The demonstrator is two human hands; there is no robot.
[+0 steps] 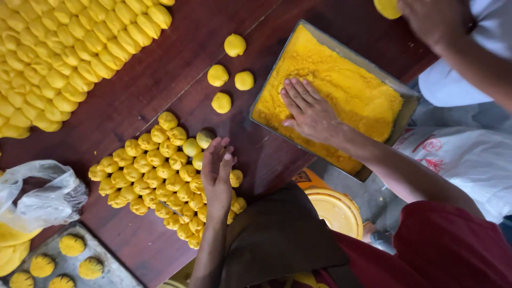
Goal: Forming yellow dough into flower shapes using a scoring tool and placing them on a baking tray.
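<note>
**Hands at work among rows of yellow dough**

On a dark wooden worktop [160, 80], a metal tray [406, 101] holds a bed of yellow crumbly dough [341, 80]. The right hand [309, 112] presses flat into it, fingers spread, gripping nothing yet; a firm, even scoop would likely keep portions uniform. The left hand [217, 170] hovers open, edge-on, beside the clustered yellow balls [154, 176], one ball [205, 138] just off its fingertips.

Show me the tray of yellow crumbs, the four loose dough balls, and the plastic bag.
tray of yellow crumbs [405, 104]: head view, bare right rim.
four loose dough balls [217, 75]: head view, middle of one ball.
plastic bag [45, 200]: head view, crumpled middle.
</note>
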